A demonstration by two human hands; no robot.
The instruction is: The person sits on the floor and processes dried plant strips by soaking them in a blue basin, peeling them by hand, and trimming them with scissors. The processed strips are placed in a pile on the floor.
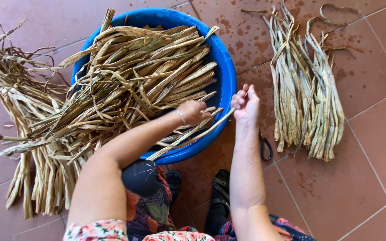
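Inspection, taken from the blue basin (pixel 227 67) as reference, largest item first.

The red tiled floor (pixel 362 178) carries everything. The basin sits at centre, heaped with dry tan fibre strips (pixel 139 76) that spill over its left rim onto a loose pile (pixel 27 147) on the tiles. Well to the right of the basin lies a tidier sorted bundle (pixel 307 98), its strips roughly parallel. Just beside the basin's lower right edge, partly hidden behind the forearm, is a dark pair of scissors (pixel 265 147); only the loop handles show.

Hands: the left hand (pixel 194 111) is over the basin's near right portion, fingers curled down into the heap, closed on or among the strips; exactly which strip it grips cannot be told. The right hand (pixel 245 103) hovers at the basin's right rim, fingers pinched shut on the end of a single long strip (pixel 193 136) that runs back down-left across the rim.

Judgement on good practice: the work in hand appears to be drawing one strip free of the heap. The left hand should press down the neighbouring strips while the right pulls along the strip's own length, slowly, as dry fibre may snap or drag others out.
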